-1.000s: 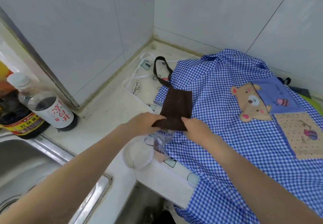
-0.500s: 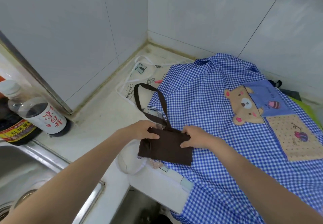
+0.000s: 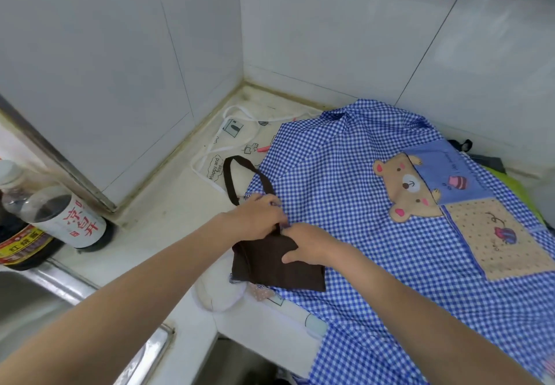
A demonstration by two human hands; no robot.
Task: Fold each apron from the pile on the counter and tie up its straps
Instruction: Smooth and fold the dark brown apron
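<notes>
A small folded brown apron (image 3: 270, 267) lies on the left edge of a blue-checked apron (image 3: 375, 219) with a bear patch, spread over the counter. The brown apron's strap (image 3: 237, 174) loops out to the upper left. My left hand (image 3: 258, 216) grips the strap where it meets the folded bundle. My right hand (image 3: 306, 245) rests on the bundle's top edge, fingers curled onto the fabric beside the left hand. A cream printed apron (image 3: 228, 144) lies underneath, near the wall corner.
Two dark sauce bottles (image 3: 57, 219) stand at the left by a steel sink (image 3: 33, 309). Tiled walls meet in a corner behind. The counter (image 3: 144, 234) has a front edge just below the bundle. Green and dark cloth (image 3: 516, 183) peeks out at the right.
The brown bundle was laid flat on the checked apron near the counter edge. Both hands came together at its top edge, where the strap begins.
</notes>
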